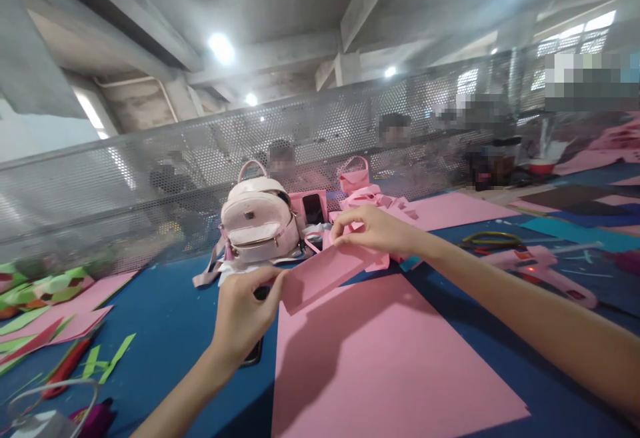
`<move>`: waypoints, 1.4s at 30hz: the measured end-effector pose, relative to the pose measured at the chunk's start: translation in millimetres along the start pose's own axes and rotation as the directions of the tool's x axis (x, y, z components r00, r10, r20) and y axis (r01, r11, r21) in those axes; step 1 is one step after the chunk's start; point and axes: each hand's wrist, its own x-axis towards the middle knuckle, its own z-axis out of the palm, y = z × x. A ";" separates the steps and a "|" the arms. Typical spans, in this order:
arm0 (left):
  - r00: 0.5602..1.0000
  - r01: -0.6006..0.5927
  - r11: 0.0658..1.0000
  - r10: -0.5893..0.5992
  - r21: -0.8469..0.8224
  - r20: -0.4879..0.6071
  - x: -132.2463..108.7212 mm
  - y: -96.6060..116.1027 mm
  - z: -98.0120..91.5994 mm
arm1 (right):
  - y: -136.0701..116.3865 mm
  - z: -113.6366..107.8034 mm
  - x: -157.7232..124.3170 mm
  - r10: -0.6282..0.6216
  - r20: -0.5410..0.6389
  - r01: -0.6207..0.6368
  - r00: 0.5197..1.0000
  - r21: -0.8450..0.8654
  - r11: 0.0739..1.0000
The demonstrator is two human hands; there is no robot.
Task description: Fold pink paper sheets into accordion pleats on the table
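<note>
Head: pink strip (326,274), left end pinched by left grip (244,315), far edge by right grip (373,227).

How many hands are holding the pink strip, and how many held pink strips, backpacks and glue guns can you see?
Hands holding it: 2, the left hand and the right hand
Held pink strip: 1
Backpack: 1
Glue gun: 1
Total: 5
</note>
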 end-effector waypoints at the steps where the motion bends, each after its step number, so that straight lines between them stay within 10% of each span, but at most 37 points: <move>1: 1.000 0.021 1.000 -0.021 -0.022 -0.016 2.6 -1.8 -1.7 | 0.6 -0.2 0.2 0.004 0.010 -0.004 1.000 0.010 1.000; 9: 0.980 0.148 0.969 -0.170 -0.199 -0.101 16.3 -21.8 -5.5 | 1.9 -0.3 -1.0 0.048 -0.015 -0.048 0.999 -0.004 0.999; 17: 0.965 0.046 0.996 -0.063 0.070 0.256 -2.5 -5.1 13.7 | -7.0 18.3 -3.1 -0.075 0.172 0.077 0.982 -0.007 0.997; 31: 0.962 0.002 0.997 -0.024 0.080 0.274 -11.9 -3.5 24.9 | -19.9 52.8 -7.4 -0.057 0.131 0.046 0.990 0.090 0.995; 42: 0.974 0.035 0.999 -0.040 0.026 0.225 -8.6 1.7 12.4 | 6.6 5.8 2.1 0.004 0.197 -0.024 0.980 0.100 0.995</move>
